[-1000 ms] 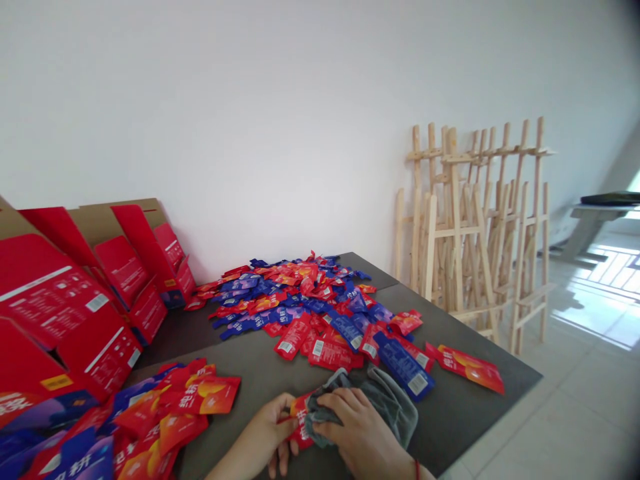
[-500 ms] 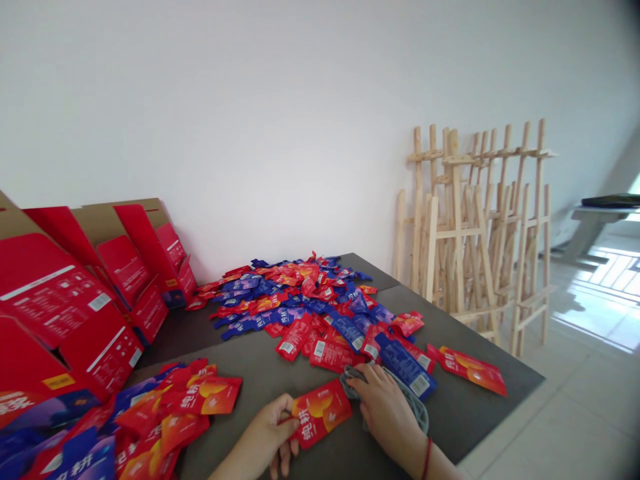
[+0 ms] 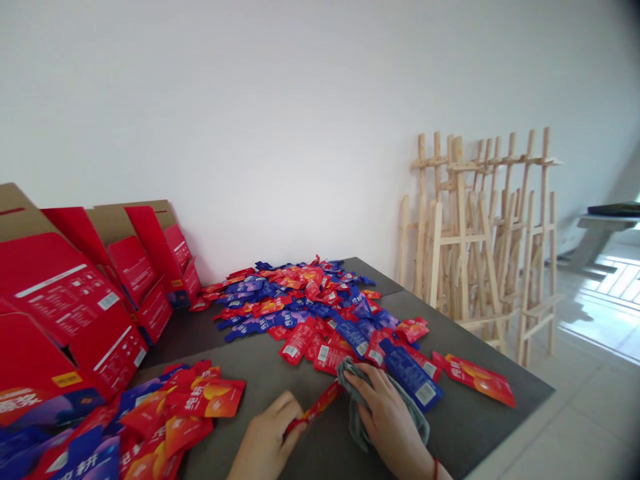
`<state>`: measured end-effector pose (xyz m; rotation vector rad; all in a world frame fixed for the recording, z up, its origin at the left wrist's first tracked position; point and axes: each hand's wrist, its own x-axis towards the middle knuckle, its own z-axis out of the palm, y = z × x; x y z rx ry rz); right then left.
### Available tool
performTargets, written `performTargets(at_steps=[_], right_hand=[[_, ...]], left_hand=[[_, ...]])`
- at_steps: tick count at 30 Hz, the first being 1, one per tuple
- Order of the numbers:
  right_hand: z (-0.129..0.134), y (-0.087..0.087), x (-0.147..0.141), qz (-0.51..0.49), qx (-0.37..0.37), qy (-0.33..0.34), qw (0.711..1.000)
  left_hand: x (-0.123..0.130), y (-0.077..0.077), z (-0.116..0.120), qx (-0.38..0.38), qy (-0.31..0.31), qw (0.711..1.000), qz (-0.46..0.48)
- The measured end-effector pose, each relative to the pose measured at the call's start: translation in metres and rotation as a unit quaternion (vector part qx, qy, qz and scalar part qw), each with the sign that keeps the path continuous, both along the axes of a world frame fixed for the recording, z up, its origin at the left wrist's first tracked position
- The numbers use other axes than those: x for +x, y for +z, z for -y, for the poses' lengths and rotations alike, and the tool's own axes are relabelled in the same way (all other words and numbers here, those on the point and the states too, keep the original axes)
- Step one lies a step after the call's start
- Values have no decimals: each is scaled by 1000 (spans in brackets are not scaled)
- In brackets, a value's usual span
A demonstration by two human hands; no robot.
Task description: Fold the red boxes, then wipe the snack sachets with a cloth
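Near the front edge of the dark table, my left hand (image 3: 273,433) is closed on one end of a red and orange pouch (image 3: 321,404), which is turned nearly edge-on. My right hand (image 3: 383,413) is closed on a grey-green cloth (image 3: 356,427), and a fold of it meets the pouch's far end. Whether the cloth wraps both faces of the pouch is hidden. Just beyond my right hand lies a blue pouch (image 3: 411,375) with a barcode. A red pouch (image 3: 480,379) lies apart at the right.
A heap of red and blue pouches (image 3: 300,293) covers the table's back. A second pile (image 3: 170,417) lies at the front left, beside open red cartons (image 3: 75,293). Wooden easels (image 3: 463,240) stand past the right edge of the table (image 3: 520,385).
My left hand has turned the pouch from face-up to nearly edge-on. The cloth in my right hand has bunched up at the pouch's end. The whole view has shifted slightly.
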<state>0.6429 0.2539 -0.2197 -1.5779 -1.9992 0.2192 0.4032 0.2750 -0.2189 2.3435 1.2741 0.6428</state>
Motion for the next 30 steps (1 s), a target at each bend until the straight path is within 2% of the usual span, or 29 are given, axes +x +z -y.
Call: performTargets(at_steps=[4,7,9,11,13,15,17,22,27,30], right_hand=[[-6,-4,12,-18,-17,-16,1000],[-4,1,11,-24,-23,-14,999],[0,6,4,-7,-28,26,999],[5,8,-6,29,-32,96,994],[7,5,-15,70,-32,163,984],[6,0,-21,97,-31,191,976],[4,-7,-23,101,-32,170,980],[-3,-15,-17,80,-30,63,994],[-13,-12,-4,99,-34,-5,994],[-19,-6,1,108,-39,-30,993]], left_hand=[[0,-1,2,88,-59,993,-60],[1,-1,2,102,-109,986,-75],[2,-1,1,86,-137,984,-71],[2,-1,1,67,-152,984,-69],[1,-2,0,55,-153,984,-70],[0,-2,-1,52,-149,985,-75],[-1,-1,-2,49,-145,985,-80],[-6,5,-2,-2,-139,988,-73],[-10,9,-3,-85,-133,987,-18],[-11,10,-4,-97,-122,988,1]])
